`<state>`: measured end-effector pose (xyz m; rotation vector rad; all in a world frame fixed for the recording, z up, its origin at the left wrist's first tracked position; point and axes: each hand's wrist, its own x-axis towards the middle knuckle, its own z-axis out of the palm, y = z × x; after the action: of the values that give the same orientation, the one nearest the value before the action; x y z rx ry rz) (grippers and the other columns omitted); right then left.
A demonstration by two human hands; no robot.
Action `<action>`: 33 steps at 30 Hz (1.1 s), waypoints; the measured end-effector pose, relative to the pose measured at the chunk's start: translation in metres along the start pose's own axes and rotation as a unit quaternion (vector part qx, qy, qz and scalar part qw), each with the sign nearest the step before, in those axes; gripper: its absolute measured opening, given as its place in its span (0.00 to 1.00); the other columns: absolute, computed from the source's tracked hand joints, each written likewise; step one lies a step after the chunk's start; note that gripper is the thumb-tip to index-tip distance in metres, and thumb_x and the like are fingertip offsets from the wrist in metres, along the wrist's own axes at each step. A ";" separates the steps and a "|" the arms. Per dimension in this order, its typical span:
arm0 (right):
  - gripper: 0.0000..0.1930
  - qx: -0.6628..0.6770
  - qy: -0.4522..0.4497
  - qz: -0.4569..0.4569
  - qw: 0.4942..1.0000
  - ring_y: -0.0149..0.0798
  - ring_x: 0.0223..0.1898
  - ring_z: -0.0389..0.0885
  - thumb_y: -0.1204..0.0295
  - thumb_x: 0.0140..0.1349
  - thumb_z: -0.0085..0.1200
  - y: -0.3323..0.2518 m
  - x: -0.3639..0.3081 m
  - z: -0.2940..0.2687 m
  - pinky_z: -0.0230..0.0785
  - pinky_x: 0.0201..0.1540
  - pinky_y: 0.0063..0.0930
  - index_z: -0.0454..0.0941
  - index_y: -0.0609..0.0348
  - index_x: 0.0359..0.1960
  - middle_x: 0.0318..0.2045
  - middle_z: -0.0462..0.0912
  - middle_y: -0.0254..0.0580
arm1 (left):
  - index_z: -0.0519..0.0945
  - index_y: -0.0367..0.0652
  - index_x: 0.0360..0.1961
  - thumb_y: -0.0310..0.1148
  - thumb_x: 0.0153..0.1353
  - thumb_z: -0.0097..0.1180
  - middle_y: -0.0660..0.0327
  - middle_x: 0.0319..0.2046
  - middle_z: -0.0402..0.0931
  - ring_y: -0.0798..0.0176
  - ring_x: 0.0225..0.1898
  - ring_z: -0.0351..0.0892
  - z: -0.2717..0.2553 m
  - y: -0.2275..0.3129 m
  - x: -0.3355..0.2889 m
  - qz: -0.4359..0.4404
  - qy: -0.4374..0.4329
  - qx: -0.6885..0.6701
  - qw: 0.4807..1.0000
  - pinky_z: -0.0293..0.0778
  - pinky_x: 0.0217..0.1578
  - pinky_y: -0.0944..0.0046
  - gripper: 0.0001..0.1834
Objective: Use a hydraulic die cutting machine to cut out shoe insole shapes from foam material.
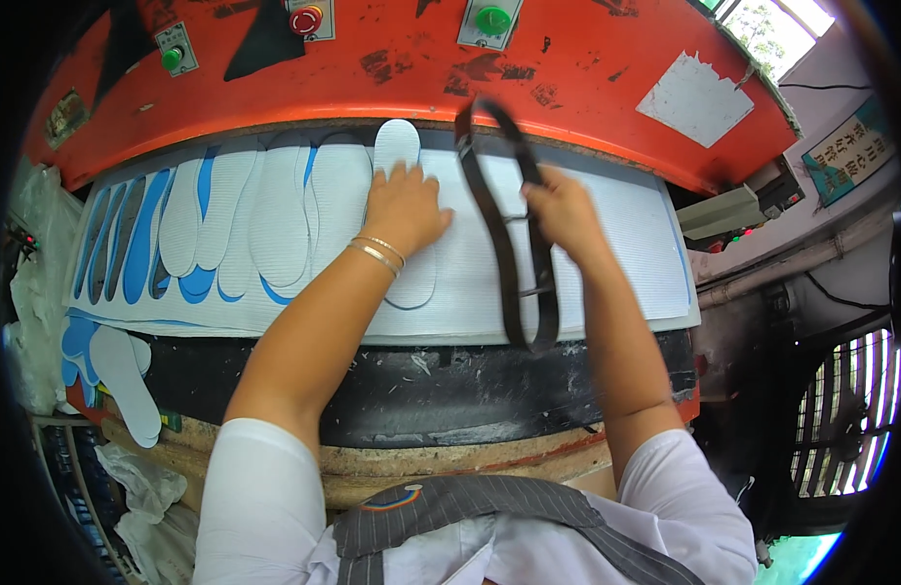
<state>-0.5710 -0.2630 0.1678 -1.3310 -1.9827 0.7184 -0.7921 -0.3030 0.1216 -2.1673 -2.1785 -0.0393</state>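
so the biggest thing here is a big red machine point(402, 83) along the far side, scuffed all over, with a black counter point(489, 405) on the near side, all scratched up. a ribbed white sheet point(621, 278) lies spread out between them. then there's this dark strip bent into a long closed loop point(485, 195), kinda insole-shaped, tilted over the right half of the sheet. the right hand point(563, 210) has it gripped by its right side. it's blurry, so i can't tell if its lower end touches anything. a row of white insoles point(280, 210) covers the left part of the sheet, blue showing between them. the left hand point(407, 205) is loose, fingers spread over one white insole point(397, 139) at the end of that row. smallest stuff: two thin bangles point(377, 255) on the left wrist, and a red button point(305, 19) up on the machine.
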 end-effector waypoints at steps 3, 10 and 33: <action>0.13 -0.005 -0.101 0.208 0.973 0.49 0.34 0.83 0.72 0.57 0.48 0.011 -0.006 0.031 0.74 0.42 0.43 0.78 0.69 0.39 0.26 0.81 0.57 | 0.70 0.44 0.61 0.41 0.60 0.45 0.58 0.66 0.60 0.56 0.69 0.54 0.042 -0.010 0.013 0.007 0.126 -0.017 0.992 0.52 0.66 0.48 0.27; 0.23 -0.199 -0.039 0.099 0.974 0.55 0.42 0.82 0.65 0.60 0.48 0.043 0.049 0.068 0.72 0.49 0.47 0.71 0.68 0.54 0.36 0.82 0.61 | 0.65 0.49 0.66 0.36 0.60 0.43 0.64 0.69 0.55 0.60 0.72 0.46 0.048 -0.011 0.039 0.031 0.043 -0.102 0.993 0.43 0.69 0.46 0.30; 0.47 -0.121 -0.160 -0.199 0.959 0.63 0.70 0.48 0.43 0.34 0.70 0.023 -0.043 0.051 0.38 0.71 0.52 0.70 0.57 0.56 0.64 0.58 0.70 | 0.75 0.43 0.52 0.37 0.57 0.47 0.54 0.59 0.68 0.52 0.61 0.65 0.012 -0.030 0.039 -0.030 0.031 -0.107 0.993 0.52 0.63 0.43 0.22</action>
<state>-0.5838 -0.2998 0.1097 -0.9340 -2.5682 0.5339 -0.8229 -0.2634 0.1131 -2.1703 -2.2988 -0.3553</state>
